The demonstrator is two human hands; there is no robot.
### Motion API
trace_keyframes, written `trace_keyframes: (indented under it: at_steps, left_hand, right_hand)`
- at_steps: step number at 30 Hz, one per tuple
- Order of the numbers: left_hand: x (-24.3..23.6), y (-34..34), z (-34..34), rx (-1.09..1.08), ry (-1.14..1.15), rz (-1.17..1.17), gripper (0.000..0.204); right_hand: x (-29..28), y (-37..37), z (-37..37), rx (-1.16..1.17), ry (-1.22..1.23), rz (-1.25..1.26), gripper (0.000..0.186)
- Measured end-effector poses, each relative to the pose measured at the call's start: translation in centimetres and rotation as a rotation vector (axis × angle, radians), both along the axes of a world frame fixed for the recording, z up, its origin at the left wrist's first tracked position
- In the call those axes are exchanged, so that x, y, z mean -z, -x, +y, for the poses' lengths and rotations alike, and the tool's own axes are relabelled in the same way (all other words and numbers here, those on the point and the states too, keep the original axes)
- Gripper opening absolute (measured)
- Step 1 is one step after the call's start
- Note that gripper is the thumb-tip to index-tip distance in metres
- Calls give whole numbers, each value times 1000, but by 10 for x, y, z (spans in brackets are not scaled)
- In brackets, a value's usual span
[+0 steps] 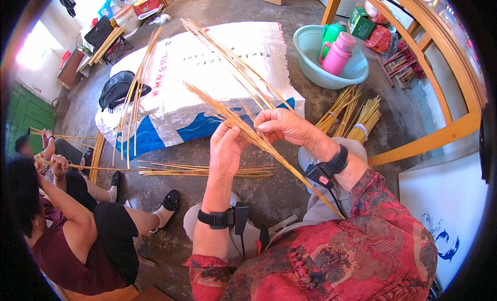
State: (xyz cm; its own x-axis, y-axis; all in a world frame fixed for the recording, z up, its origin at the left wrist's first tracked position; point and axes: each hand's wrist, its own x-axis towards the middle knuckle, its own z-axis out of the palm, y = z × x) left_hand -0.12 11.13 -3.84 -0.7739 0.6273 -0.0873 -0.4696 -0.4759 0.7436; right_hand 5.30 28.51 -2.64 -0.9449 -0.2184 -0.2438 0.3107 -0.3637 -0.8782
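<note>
In front of my lap a dry sorghum stalk [296, 172] slants from my body up to the far left, ending in a brushy seed head [209, 100]. My left hand [226, 148] is closed on it from the left, with thumb and fingers pinching the base of the head. My right hand [283, 126] is just beside it, fingers pinched at thin strands of the same head; exactly what lies between those fingertips is partly hidden. Beyond my hands, more sorghum stalks [233, 60] lie on a white woven sheet [207, 68] with blue patches.
Loose stalks [196, 170] lie on the floor to the left, where two people [77, 218] sit holding stalks. A dark cap [116, 90] rests on the sheet. At right are a pale blue basin [310, 60] with flasks, tied stalk bundles [366, 117] and a wooden chair [419, 151].
</note>
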Motion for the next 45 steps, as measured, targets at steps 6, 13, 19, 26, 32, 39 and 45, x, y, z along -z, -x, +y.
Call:
trace_keyframes:
  at_steps: [6, 13, 19, 26, 32, 39, 45]
  left_hand:
    - [2, 0, -1, -4, -4, 7, 16]
    - [5, 0, -1, 23, -9, -7, 17]
    - [3, 0, 0, -7, 46, 21, 14]
    - [6, 1, 0, -78, 159, 94, 9]
    - [7, 1, 0, -133, 252, 156, 8]
    - [3, 6, -1, -217, 168, 61, 17]
    - [4, 1, 2, -49, 149, 79, 13]
  right_hand:
    - [2, 1, -3, 0, -12, 9, 18]
    - [0, 2, -4, 14, -36, -25, 20]
    - [3, 5, -6, 54, -123, 21, 23]
    - [-7, 2, -14, 3, -322, 77, 29]
    - [0, 1, -15, -62, -352, 134, 27]
    - [-2, -2, -10, -81, 9, 3, 26]
    - [-2, -2, -12, -147, 39, -16, 30]
